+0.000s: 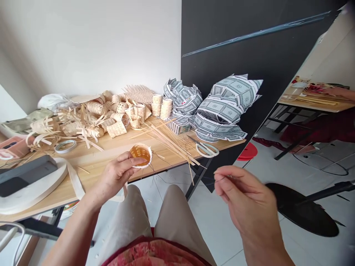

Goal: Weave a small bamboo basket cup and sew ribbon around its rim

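Note:
My left hand (pixel 115 175) grips a small woven cup-shaped basket (pixel 142 152) by its rim, thumb inside the mouth. The basket's open side faces me, amber-brown within, with a pale band around the edge. From the rim a thin dark thread (pixel 191 183) trails across to my right hand (pixel 246 195). That hand is closed in a pinch out to the right, thumb against forefinger, on the thread; whether a needle is also there I cannot make out. A pale flat strip (pixel 75 179) hangs beside my left forearm.
Woven baskets (pixel 116 129) and loose strips crowd the back of the table. Thin splints (pixel 172 142) and scissors (pixel 206 149) lie at the right, before patterned folded pieces (pixel 222 107). A tape roll (pixel 66 146) and a grey case (pixel 27 175) sit left. A black stool (pixel 307 214) stands right.

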`<action>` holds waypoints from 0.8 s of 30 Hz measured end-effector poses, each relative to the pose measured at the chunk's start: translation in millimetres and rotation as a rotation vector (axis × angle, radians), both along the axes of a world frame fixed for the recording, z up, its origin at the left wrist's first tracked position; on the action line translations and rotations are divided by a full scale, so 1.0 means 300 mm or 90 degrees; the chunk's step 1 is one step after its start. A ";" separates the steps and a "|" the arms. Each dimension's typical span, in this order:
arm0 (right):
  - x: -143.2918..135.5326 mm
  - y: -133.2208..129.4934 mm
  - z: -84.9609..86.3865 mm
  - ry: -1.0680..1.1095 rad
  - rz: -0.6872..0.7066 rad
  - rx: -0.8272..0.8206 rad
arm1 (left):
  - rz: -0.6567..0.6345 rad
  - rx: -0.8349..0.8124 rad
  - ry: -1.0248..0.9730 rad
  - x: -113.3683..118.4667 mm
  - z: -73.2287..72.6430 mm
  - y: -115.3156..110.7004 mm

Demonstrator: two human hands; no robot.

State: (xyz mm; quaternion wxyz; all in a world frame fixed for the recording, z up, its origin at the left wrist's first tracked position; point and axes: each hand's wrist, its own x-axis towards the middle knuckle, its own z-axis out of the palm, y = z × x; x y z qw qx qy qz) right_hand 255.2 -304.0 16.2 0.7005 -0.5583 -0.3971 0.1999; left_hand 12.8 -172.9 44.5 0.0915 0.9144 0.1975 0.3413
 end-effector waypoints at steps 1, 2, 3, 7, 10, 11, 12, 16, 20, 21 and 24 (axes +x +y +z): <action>0.005 0.008 -0.022 0.000 0.042 -0.049 | 0.003 -0.004 -0.009 -0.003 0.000 0.000; 0.011 0.017 -0.043 0.001 0.081 -0.094 | 0.004 -0.007 -0.020 -0.005 0.000 0.001; 0.015 0.026 -0.061 0.003 0.114 -0.131 | 0.006 -0.012 -0.032 -0.006 0.000 0.002; 0.016 0.041 -0.095 0.047 0.233 -0.147 | 0.012 -0.049 -0.071 -0.009 -0.009 0.006; 0.010 0.036 -0.081 0.106 0.301 -0.045 | 0.021 -0.082 -0.099 -0.009 -0.020 0.010; 0.010 0.036 -0.071 0.127 0.299 -0.012 | 0.023 -0.092 -0.105 -0.010 -0.022 0.010; 0.012 0.039 -0.059 0.146 0.284 0.015 | 0.022 -0.100 -0.108 -0.010 -0.023 0.011; 0.044 0.072 0.005 0.196 0.201 0.080 | -0.008 -0.119 -0.069 -0.012 -0.014 0.006; 0.087 0.120 0.089 0.192 0.203 0.103 | -0.060 -0.132 0.014 -0.013 -0.002 0.000; 0.095 0.135 0.110 0.191 0.212 0.098 | -0.067 -0.139 0.031 -0.012 -0.001 -0.002; 0.112 0.196 0.164 0.209 0.227 0.079 | -0.082 -0.178 0.062 -0.011 -0.003 -0.004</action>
